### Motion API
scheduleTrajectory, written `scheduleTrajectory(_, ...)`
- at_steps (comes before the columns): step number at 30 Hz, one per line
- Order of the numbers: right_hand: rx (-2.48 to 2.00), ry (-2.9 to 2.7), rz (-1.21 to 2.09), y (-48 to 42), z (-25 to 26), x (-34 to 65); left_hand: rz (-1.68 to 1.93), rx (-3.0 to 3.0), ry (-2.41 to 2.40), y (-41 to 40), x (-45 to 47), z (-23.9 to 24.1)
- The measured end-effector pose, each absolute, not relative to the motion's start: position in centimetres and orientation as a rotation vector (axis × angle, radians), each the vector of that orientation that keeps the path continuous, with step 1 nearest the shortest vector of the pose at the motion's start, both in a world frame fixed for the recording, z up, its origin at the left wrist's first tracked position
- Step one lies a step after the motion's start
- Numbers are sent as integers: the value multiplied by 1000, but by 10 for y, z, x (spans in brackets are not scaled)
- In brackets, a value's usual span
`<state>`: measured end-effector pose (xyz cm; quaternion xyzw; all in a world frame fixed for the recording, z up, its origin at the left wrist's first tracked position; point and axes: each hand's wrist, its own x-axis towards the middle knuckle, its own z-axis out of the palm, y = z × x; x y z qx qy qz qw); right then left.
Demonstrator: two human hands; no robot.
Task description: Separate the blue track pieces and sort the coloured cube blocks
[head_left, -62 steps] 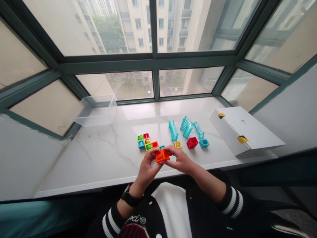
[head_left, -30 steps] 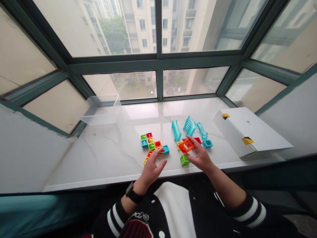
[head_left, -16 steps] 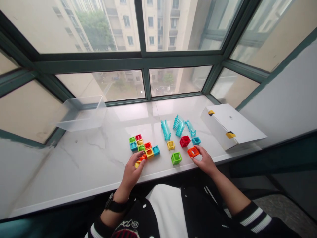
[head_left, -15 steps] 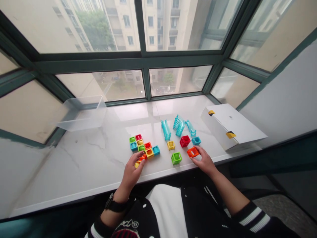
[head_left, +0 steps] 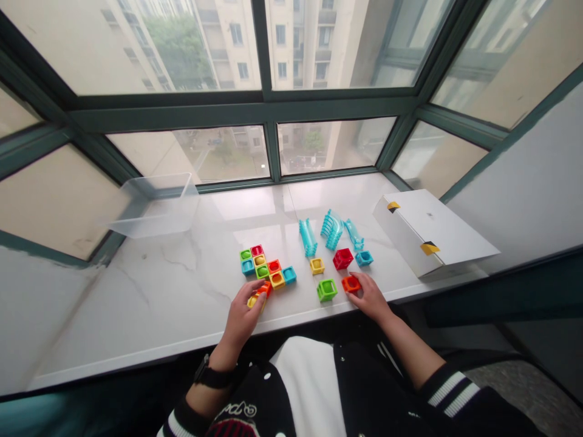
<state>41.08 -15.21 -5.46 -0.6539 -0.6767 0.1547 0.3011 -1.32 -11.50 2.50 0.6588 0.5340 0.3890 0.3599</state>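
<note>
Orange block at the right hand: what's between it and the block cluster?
In the head view, the green block stands between the orange block and the block cluster; the lone yellow block sits nearer the window.

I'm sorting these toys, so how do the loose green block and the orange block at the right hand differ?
The green block looks taller than the orange block. The right hand has its fingers on the orange block, while no hand touches the green block. The green block also lies left of the orange block. Both are boxy, with openings.
</note>
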Motion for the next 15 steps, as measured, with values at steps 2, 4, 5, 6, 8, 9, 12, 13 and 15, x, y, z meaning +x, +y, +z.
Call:
scheduleTrajectory(2, -1729, -1812, 409, -153, -54, 410, 1001, 1699, 1376, -115, -13, 24)
scheduleTrajectory(4, -1721, -1825, 409, -153, -53, 409, 1003, 1701, 1376, -114, -13, 22)
scheduleTrajectory(5, -1719, -1828, 408, -153, -53, 409, 1003, 1702, 1377, -114, -14, 22)
scheduleTrajectory(6, -1717, -1831, 406, -153, -53, 409, 1003, 1702, 1378, -114, -14, 21)
scheduleTrajectory(8, -1713, -1836, 400, -153, -53, 410, 999, 1698, 1383, -114, -15, 21)
scheduleTrajectory(9, -1710, -1839, 397, -153, -54, 410, 994, 1696, 1386, -114, -15, 21)
scheduleTrajectory(12, -1705, -1847, 389, -153, -56, 412, 985, 1688, 1391, -114, -17, 20)
scheduleTrajectory(13, -1707, -1849, 389, -153, -57, 413, 986, 1683, 1390, -114, -17, 20)
scheduleTrajectory(15, -1711, -1858, 395, -153, -58, 414, 998, 1672, 1388, -115, -18, 19)
